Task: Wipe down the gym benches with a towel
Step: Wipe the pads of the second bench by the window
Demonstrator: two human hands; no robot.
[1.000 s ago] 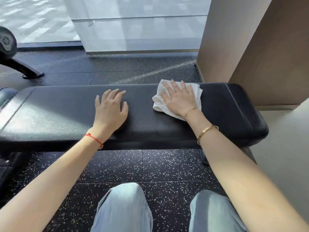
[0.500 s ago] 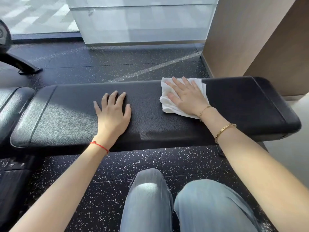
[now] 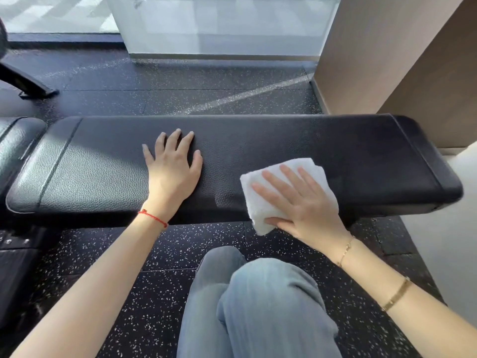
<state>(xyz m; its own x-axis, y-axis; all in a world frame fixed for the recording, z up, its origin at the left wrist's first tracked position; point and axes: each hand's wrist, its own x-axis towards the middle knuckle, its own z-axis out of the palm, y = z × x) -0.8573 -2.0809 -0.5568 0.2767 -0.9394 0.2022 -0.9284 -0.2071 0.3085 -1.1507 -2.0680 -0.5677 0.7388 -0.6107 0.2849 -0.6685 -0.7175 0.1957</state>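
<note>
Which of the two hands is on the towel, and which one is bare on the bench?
The right hand, with the gold bracelets, presses flat on the white towel. The left hand, with the red string, rests directly on the black bench.

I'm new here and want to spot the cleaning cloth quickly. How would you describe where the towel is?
Find the long black padded bench that runs across the middle of the view. Toward its right end, at the near edge, lies a folded towel, pressed flat under the right hand. It is the only white thing on the dark pad; the left hand rests bare on the bench.
</note>
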